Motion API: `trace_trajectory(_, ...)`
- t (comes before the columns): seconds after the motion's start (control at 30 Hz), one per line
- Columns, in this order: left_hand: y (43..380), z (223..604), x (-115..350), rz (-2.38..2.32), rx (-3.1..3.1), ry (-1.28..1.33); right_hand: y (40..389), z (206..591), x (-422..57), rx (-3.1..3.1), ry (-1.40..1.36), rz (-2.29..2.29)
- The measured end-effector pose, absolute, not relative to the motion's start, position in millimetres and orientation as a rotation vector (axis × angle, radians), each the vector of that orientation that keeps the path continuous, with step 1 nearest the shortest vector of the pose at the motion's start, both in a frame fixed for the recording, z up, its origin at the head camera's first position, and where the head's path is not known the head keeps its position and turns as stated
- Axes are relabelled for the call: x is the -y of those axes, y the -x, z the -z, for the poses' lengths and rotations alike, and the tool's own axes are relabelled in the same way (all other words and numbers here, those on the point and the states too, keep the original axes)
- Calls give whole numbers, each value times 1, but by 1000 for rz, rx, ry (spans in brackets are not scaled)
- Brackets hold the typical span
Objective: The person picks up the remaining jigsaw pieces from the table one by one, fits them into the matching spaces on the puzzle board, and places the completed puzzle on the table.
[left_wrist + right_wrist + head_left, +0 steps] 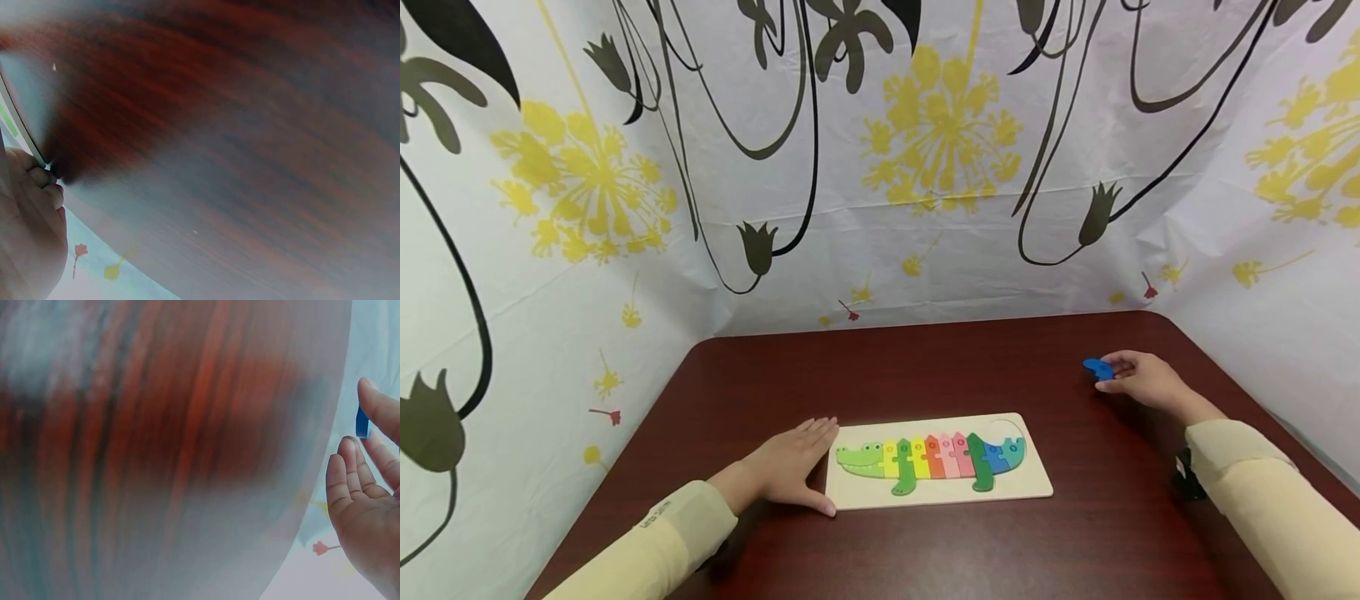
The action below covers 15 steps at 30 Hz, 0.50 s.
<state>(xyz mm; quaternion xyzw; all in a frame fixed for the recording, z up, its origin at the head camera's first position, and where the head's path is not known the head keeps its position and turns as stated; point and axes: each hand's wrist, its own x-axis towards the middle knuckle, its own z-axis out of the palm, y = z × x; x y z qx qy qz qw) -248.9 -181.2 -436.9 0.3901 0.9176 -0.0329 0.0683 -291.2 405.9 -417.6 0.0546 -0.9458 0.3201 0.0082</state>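
A pale wooden crocodile puzzle board lies flat on the dark red-brown table. Coloured interlocking pieces fill most of its crocodile shape, from the green head to the teal piece; a bare outline curls above the tail end. My left hand rests at the board's left edge, fingers and thumb extended and touching it. Off to the right, my right hand pinches a blue puzzle piece between thumb and finger, above the table. In the right wrist view, the same blue piece shows edge-on.
The table has rounded far corners. Behind it and along both sides hangs a white cloth printed with yellow flowers and dark stems. A dark object sits beneath the right cuff.
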Motion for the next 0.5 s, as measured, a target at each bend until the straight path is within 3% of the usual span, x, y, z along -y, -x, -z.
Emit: trace_trajectory(0.5,247,435,180,83,-2769,-1175,285,410,-391,2913,-257,-1009)
